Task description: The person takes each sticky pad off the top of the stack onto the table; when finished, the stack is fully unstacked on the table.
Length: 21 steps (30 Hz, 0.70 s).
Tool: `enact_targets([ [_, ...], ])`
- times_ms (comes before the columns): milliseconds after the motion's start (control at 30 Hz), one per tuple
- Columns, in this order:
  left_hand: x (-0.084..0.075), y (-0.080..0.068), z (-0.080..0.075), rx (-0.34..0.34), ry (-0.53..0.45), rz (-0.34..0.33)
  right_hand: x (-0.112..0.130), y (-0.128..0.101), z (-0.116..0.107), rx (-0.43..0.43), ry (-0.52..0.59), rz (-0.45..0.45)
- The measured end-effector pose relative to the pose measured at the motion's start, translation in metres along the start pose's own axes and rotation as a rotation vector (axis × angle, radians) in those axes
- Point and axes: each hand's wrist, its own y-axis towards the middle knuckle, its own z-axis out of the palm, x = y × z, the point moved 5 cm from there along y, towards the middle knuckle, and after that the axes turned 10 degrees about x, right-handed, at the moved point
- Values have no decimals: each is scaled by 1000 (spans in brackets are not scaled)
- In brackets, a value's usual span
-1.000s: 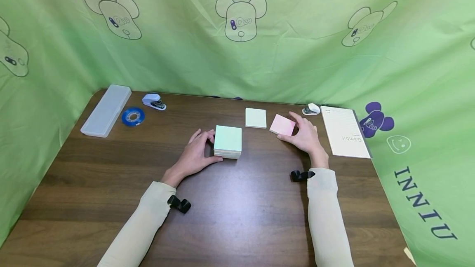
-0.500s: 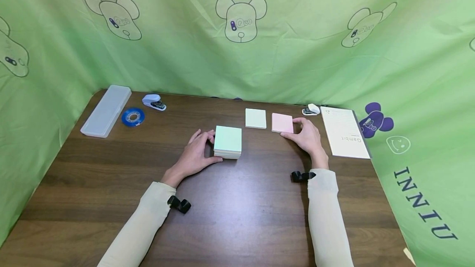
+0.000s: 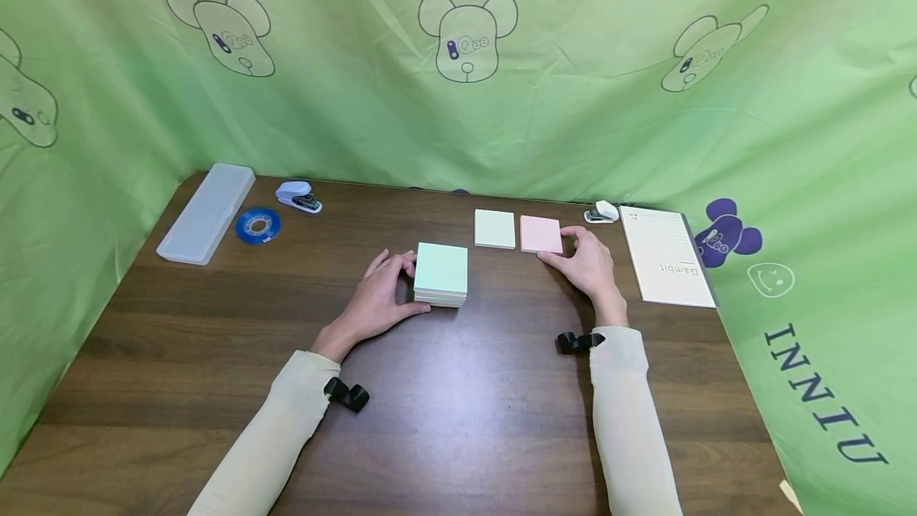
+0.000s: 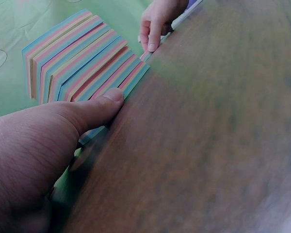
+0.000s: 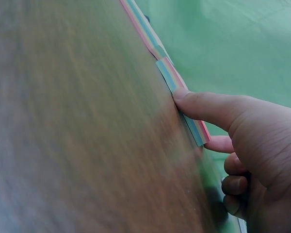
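Near the table's middle, my left hand (image 3: 372,301) holds the left side of a stack of sticky note pads (image 3: 440,269), mint green on top. In the left wrist view the stack (image 4: 82,58) shows striped blue, pink and yellow edges, with the thumb along its lower front; the other fingers are hidden. My right hand (image 3: 586,263) has its thumb at the front edge and a finger at the right side of a pink sticky note pad (image 3: 540,234), flat on the table. Just left of it lies a pale green sticky note pad (image 3: 494,228).
A white stapler (image 3: 602,212) and a notebook (image 3: 666,255) lie at the back right. On the back left are a translucent pencil case (image 3: 206,213), a blue tape roll (image 3: 258,225) and a second stapler (image 3: 298,196). A green curtain (image 3: 344,102) hangs behind the table (image 3: 458,420).
The pink pad has turned from askew to square and slid left, close beside the pale green pad, with my right hand on it. My left hand and the stack have stayed put.
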Motion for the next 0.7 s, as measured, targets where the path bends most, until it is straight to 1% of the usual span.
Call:
enact_targets([
  [200, 0, 0, 0, 3, -6, -7, 2, -1, 0, -2, -20, 11],
  [267, 0, 0, 0, 5, -6, -12, 1, -1, 0, 4, -5, 11],
  [400, 0, 0, 0, 6, -8, -14, -14, 7, 2, -5, 42, -7],
  [500, 0, 0, 1, 7, -8, -14, -17, 8, 1, -5, 66, -10],
  [600, 0, 1, 1, 9, -6, -15, -6, 1, -6, 8, 76, -3],
  [700, 0, 1, 1, 6, -4, -11, 4, -3, -10, 2, 82, -16],
])
